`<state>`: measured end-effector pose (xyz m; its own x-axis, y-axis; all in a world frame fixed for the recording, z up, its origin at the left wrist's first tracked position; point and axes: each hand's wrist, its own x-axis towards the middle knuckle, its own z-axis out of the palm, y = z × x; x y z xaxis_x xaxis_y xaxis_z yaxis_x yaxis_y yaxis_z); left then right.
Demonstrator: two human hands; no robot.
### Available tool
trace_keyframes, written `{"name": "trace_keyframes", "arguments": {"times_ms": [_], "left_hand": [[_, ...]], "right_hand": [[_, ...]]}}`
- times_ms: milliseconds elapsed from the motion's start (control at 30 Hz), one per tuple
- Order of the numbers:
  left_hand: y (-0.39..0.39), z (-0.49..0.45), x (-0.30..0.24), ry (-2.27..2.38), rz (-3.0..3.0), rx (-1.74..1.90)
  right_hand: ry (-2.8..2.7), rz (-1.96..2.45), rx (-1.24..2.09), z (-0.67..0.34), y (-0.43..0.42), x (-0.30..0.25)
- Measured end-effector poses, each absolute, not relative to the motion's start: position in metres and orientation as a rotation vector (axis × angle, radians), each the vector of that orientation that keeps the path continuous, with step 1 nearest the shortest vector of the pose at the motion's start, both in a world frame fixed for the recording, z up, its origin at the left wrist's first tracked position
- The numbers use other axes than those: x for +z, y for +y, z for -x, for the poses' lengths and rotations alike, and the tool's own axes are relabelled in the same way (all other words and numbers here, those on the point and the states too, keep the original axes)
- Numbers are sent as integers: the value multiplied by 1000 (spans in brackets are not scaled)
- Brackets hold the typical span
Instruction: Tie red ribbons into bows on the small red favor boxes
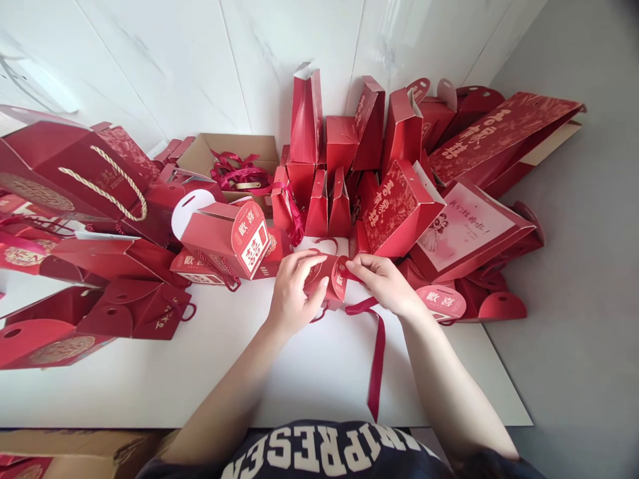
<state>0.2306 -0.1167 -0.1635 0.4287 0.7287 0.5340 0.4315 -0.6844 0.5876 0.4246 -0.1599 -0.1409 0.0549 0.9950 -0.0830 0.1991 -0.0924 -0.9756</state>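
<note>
Nearest you, a dark red ribbon (378, 359) trails over the white table (309, 372) at lower centre. Beyond it, mid-frame, sits the small red box (335, 283); your left hand (293, 293) clasps it, fingers over the top. Your right hand (383, 283) pinches a red edge at its right end, ribbon or flap, I cannot tell. Farther back, red gift boxes (399, 213) crowd upper right; a carton (197, 153) of ribbons stands upper left of centre.

The left hand (294, 286) partly hides the small red gift box (337, 282); the bottom edge crops a cardboard box (74, 444).
</note>
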Motion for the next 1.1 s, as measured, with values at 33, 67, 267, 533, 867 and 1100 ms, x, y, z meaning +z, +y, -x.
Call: {"name": "trace_keyframes", "arguments": {"times_ms": [33, 67, 267, 533, 867, 1100], "left_hand": [[-117, -231, -164, 990, -2324, 1138], [-117, -231, -164, 989, -2324, 1140], [-116, -231, -164, 983, -2322, 1130], [-117, -232, -167, 966, -2322, 1136], [-118, -234, -168, 968, -2345, 1134], [-117, -234, -169, 974, -2336, 1135]], "right_hand": [[-1287, 1434, 1135, -424, -160, -141], [-1291, 1425, 1135, -423, -160, -141], [-1290, 1426, 1130, -422, -162, -137], [-1329, 1371, 1139, -420, -165, -135], [-1327, 1487, 1063, -422, -166, -142], [-1321, 1488, 1084, -421, -170, -144]]}}
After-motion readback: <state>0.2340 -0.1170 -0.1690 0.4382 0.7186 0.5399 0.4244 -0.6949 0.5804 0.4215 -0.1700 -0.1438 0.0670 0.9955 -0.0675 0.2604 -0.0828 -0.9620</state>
